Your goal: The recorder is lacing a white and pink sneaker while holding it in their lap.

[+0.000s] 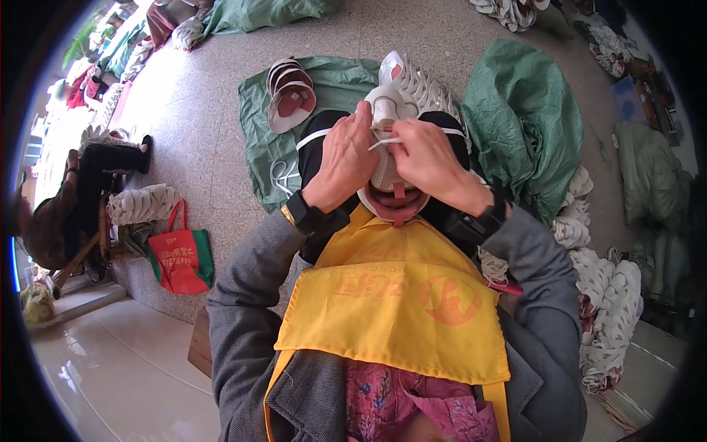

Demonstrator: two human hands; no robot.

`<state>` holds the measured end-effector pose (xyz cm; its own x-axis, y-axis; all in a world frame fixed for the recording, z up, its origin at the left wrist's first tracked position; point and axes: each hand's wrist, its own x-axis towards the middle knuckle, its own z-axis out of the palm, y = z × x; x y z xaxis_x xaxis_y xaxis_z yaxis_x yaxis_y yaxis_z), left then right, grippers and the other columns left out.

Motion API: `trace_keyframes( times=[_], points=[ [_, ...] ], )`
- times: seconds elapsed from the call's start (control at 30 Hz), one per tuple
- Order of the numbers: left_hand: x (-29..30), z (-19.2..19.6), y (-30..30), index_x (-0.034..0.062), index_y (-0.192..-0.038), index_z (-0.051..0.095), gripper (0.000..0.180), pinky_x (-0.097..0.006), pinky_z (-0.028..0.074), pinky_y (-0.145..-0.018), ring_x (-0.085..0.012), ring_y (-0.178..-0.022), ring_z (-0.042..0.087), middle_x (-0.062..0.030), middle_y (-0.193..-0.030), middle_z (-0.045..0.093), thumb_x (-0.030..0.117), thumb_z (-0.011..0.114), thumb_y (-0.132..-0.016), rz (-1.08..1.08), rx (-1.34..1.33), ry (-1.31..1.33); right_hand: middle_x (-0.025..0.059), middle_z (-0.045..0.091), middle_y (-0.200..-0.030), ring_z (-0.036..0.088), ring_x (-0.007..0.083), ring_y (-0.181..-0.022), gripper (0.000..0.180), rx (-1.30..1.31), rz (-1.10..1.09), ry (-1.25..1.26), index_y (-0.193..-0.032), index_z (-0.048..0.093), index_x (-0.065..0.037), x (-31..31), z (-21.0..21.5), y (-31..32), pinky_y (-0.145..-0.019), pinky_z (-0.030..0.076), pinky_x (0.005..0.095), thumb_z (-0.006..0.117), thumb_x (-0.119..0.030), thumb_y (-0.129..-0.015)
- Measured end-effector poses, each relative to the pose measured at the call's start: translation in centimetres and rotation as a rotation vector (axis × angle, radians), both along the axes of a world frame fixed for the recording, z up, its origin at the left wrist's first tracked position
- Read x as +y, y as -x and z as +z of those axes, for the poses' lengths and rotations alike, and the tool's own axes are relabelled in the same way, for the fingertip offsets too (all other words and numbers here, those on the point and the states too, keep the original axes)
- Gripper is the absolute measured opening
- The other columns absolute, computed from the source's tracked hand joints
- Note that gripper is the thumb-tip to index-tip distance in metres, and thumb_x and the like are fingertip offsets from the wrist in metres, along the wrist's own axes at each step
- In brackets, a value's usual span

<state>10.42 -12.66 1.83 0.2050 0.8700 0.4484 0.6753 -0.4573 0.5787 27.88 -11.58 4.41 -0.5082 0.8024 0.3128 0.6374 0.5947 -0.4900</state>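
A white shoe upper [383, 173] with a dark red lining rests between my knees, its opening and red pull tab toward me. My left hand [344, 156] is closed on the left side of the upper near the tongue. My right hand [434, 163] pinches a white shoelace [384, 142] over the front of the upper, its fingertips close to those of my left hand. The lace holes under my fingers are mostly hidden. Another white lace [282, 177] hangs loose by my left knee.
A green sheet [254, 110] ahead bears a stack of white uppers [289, 99] and a row of uppers [431, 92]. A crumpled green sack [523, 118] lies right of my knees. More uppers [611, 302] are piled at right. A red bag [180, 259] and a seated person [66, 199] are at left.
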Motion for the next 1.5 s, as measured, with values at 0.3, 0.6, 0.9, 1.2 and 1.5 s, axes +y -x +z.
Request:
trace_keyframes(
  times=[0.3, 0.6, 0.9, 1.2, 1.5],
  points=[
    [-0.1, -0.1, -0.6, 0.0002, -0.106, 0.048, 0.026, -0.052, 0.046, -0.063, -0.0434, -0.074, 0.058, -0.0199, -0.081, 0.059, -0.003, 0.055, -0.081, 0.048, 0.001, -0.077, -0.0020, 0.054, -0.066, 0.045, 0.0023, -0.062, 0.014, 0.178, -0.037, 0.505, -0.081, 0.062, 0.003, -5.3, 10.2, -5.4, -0.054, 0.036, 0.0236, 0.070, -0.007, -0.087],
    [-1.5, 5.1, -0.8, 0.0022, -0.093, 0.059, 0.013, -0.035, 0.049, -0.064, -0.0259, -0.071, 0.063, -0.0106, -0.079, 0.062, -0.001, 0.067, -0.083, -0.229, -0.328, 0.071, -0.0015, 0.066, -0.079, 0.059, 0.0032, -0.076, 0.011, 0.416, 0.040, 0.675, -0.090, 0.068, 0.002, -0.9, 10.1, -5.0, -0.067, 0.049, 0.0215, 0.069, -0.008, -0.090],
    [-0.2, 5.7, -0.7, 0.0006, -0.098, 0.057, 0.010, -0.025, 0.050, -0.071, -0.0079, -0.075, 0.060, -0.0041, -0.085, 0.069, 0.010, 0.057, -0.101, -0.263, -0.642, 0.356, 0.0141, 0.071, -0.099, 0.071, 0.0162, -0.083, 0.018, 0.716, 0.098, 0.641, -0.112, 0.063, 0.008, 2.6, 8.4, -4.3, -0.078, 0.061, 0.0263, 0.058, -0.001, -0.097],
    [1.5, 4.9, -1.5, 0.0008, -0.096, 0.063, 0.012, -0.021, 0.045, -0.071, -0.0052, -0.080, 0.053, 0.0005, -0.086, 0.061, 0.012, 0.064, -0.099, -0.334, -0.873, 0.391, 0.0117, 0.074, -0.100, 0.057, 0.0045, -0.049, 0.023, 0.626, 0.058, 0.584, -0.114, 0.064, 0.005, 4.1, 9.2, -2.5, -0.046, 0.049, 0.0201, 0.052, -0.009, -0.101],
    [1.9, 5.6, -1.4, 0.0015, -0.092, 0.066, 0.012, -0.022, 0.047, -0.071, -0.0044, -0.079, 0.057, 0.0002, -0.087, 0.066, 0.012, 0.068, -0.097, -0.321, -0.958, 0.439, 0.0127, 0.074, -0.104, 0.055, 0.0036, -0.048, 0.025, 0.647, 0.116, 0.614, -0.118, 0.062, 0.005, 4.4, 9.0, -2.1, -0.046, 0.048, 0.0194, 0.051, -0.010, -0.101]
  ],
)
